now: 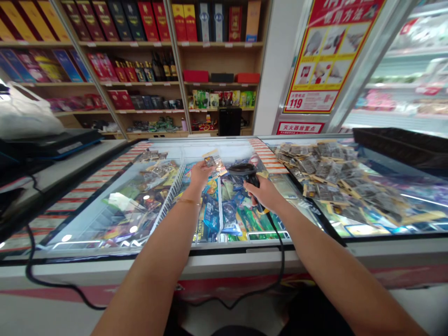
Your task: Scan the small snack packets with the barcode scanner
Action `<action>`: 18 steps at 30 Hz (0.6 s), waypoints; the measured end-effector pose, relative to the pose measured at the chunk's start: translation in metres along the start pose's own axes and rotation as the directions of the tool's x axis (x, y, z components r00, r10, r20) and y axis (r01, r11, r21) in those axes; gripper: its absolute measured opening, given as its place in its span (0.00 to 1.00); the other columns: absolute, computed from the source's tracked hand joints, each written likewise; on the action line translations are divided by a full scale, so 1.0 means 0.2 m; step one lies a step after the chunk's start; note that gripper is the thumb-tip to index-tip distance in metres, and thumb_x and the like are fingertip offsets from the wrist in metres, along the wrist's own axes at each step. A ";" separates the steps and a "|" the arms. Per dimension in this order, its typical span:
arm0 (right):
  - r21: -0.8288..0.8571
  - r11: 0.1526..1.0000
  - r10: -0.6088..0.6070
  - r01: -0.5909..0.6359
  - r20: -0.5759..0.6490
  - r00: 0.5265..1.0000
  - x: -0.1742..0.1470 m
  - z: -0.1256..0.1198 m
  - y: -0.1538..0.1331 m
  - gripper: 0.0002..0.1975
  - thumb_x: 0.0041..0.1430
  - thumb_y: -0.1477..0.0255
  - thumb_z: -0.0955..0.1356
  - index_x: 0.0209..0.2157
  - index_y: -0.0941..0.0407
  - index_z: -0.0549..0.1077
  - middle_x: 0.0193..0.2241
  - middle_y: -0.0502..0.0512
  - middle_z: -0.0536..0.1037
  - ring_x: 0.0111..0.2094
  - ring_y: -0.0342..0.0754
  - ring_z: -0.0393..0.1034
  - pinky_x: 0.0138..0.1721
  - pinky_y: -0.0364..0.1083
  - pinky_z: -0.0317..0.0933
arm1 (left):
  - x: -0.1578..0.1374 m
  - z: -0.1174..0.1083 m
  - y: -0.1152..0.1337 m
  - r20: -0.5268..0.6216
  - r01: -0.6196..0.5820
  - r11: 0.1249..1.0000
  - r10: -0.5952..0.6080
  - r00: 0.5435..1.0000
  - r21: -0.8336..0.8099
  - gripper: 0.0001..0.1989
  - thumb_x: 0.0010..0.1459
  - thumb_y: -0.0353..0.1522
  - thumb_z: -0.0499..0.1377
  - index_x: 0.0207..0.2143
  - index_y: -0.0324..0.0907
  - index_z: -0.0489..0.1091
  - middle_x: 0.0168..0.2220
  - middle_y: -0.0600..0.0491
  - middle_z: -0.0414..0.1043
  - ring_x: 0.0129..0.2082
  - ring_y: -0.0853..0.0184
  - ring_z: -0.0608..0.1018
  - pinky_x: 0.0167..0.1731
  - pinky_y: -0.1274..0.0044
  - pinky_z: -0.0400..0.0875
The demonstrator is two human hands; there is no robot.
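Note:
My left hand (201,172) pinches a small flat packet (217,163) by its left edge, above the glass top of a chest freezer (245,249). The packet has a dark window and a tan border. In my right hand (263,192) is a black corded barcode scanner (245,171), its head turned toward the packet, the two a little apart. From the handle a black cable (282,261) loops down over the freezer's front edge. A big pile of similar packets (332,172) lies on the glass to the right.
More packets (152,156) sit at the freezer's far left. A black tray (402,151) rests at the right, and a counter with a white plastic bag (28,112) stands at the left. Behind are wooden shelves (140,84) of boxed goods and a red-yellow poster (315,60).

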State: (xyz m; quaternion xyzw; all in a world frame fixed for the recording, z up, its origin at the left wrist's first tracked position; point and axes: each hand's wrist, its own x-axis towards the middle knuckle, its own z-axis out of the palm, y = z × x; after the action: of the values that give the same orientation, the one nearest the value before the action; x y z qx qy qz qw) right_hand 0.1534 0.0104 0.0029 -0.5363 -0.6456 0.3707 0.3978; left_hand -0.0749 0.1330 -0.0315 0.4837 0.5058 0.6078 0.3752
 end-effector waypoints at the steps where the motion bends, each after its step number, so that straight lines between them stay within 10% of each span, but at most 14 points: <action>1: 0.002 1.000 0.003 -0.003 0.001 1.000 0.00 0.00 0.00 0.10 0.58 0.64 0.68 0.36 0.55 0.67 0.20 0.46 0.72 0.15 0.42 0.68 0.18 0.41 0.62 | 0.00 0.00 0.00 0.009 0.001 1.000 -0.001 1.000 -0.004 0.18 0.38 0.31 0.68 0.36 0.38 0.78 0.27 0.52 0.78 0.32 0.62 0.80 0.37 0.72 0.75; 18: 0.011 0.999 -0.033 0.033 0.020 0.999 -0.02 -0.02 -0.03 0.09 0.59 0.64 0.67 0.35 0.55 0.67 0.19 0.46 0.72 0.15 0.42 0.68 0.20 0.41 0.62 | -0.01 0.01 0.02 0.022 0.016 0.998 -0.017 1.000 0.062 0.13 0.43 0.26 0.60 0.34 0.41 0.78 0.27 0.54 0.77 0.32 0.65 0.78 0.36 0.76 0.73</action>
State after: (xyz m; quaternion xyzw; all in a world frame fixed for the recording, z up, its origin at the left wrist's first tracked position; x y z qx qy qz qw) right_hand 0.1548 0.0049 0.0091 -0.5194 -0.6564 0.3730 0.4002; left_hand -0.0730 0.1306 -0.0270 0.4976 0.5243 0.5832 0.3706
